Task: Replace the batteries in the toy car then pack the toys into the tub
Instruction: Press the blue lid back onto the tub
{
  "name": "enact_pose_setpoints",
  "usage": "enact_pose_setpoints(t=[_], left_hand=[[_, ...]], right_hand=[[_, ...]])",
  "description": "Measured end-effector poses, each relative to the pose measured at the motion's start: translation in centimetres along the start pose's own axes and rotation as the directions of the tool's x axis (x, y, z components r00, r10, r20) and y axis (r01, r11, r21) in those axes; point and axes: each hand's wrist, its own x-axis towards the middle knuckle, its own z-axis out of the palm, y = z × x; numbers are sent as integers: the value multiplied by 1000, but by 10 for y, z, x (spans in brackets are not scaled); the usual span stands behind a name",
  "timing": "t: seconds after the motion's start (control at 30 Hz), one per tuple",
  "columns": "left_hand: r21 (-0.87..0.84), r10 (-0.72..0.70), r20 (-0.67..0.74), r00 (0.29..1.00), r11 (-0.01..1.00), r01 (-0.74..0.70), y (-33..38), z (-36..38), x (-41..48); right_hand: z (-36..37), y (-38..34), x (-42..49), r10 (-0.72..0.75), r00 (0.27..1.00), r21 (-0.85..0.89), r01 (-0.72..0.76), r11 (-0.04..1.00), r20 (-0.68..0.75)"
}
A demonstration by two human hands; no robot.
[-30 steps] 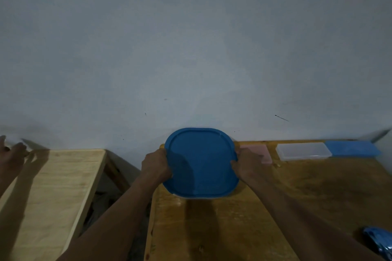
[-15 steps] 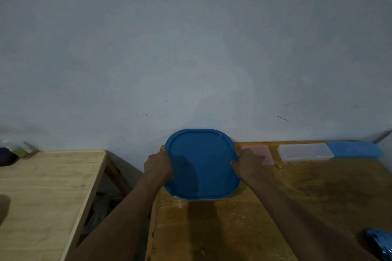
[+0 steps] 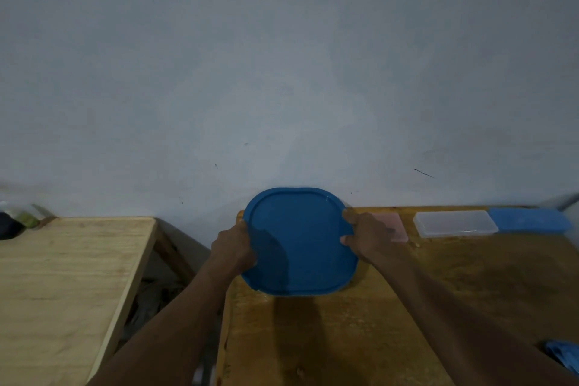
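A tub with a blue rounded-square lid (image 3: 300, 241) stands at the far left corner of the darker wooden table (image 3: 391, 316), close to the wall. My left hand (image 3: 233, 246) grips the lid's left edge and my right hand (image 3: 365, 236) grips its right edge. Only a thin pale strip of the tub body shows under the lid's front rim; the inside is hidden. A shiny blue toy (image 3: 564, 356), partly cut off, lies at the table's right front edge.
A pink flat case (image 3: 398, 226), a clear flat case (image 3: 454, 222) and a blue flat case (image 3: 529, 219) lie in a row along the wall to the right. A lighter wooden table (image 3: 69, 276) stands to the left across a gap, with dark and green items (image 3: 18, 222) at its far corner.
Another person's hand at the far left of the lighter table has withdrawn out of view. My hands and the blue lid have stayed where they were.
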Motion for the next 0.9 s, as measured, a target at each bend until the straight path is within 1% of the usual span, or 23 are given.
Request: enact_pose_setpoints(t=[0.07, 0.1, 0.13, 0.2, 0.23, 0.27, 0.3, 0.33, 0.4, 0.5, 0.57, 0.67, 0.9], left_hand=[[7, -10, -6, 1000, 1000, 10, 5, 1, 0], [44, -2, -23, 1000, 999, 3, 9, 3, -2], [115, 32, -55, 998, 993, -25, 13, 4, -3], [278, 168, -87, 982, 951, -138, 19, 4, -1], [329, 236, -51, 970, 922, -206, 21, 2, 1], [359, 273, 5, 962, 897, -257, 21, -1, 4], [379, 282, 66, 957, 880, -286, 20, -4, 7], [392, 273, 130, 953, 869, -302, 19, -7, 11], [381, 243, 226, 943, 869, -315, 17, -11, 18], [360, 254, 281, 925, 866, -347, 14, -14, 23], [328, 257, 314, 914, 874, -358, 12, -16, 26], [301, 272, 329, 905, 878, -373, 10, -15, 24], [386, 265, 304, 915, 844, -373, 14, -5, 32]], right_hand=[[-1, -3, 0, -15, 1000, -102, 17, 995, 19], [-1, -5, 0, -39, 999, -182, 43, 982, 22], [-1, -8, -1, -77, 997, -270, 78, 960, 16], [1, -11, 1, -180, 984, -390, 171, 905, 11], [3, -10, 4, -233, 971, -425, 230, 876, 46], [3, -9, 7, -282, 954, -460, 297, 837, 104], [3, -10, 9, -322, 932, -490, 361, 794, 165], [3, -10, 10, -343, 913, -499, 408, 765, 221], [2, -8, 10, -341, 891, -447, 446, 775, 299], [0, -3, 7, -326, 880, -362, 446, 819, 346], [0, -1, 7, -317, 873, -379, 454, 806, 372], [3, 0, 8, -326, 868, -431, 474, 768, 373], [6, 0, 15, -305, 863, -454, 478, 752, 403]])
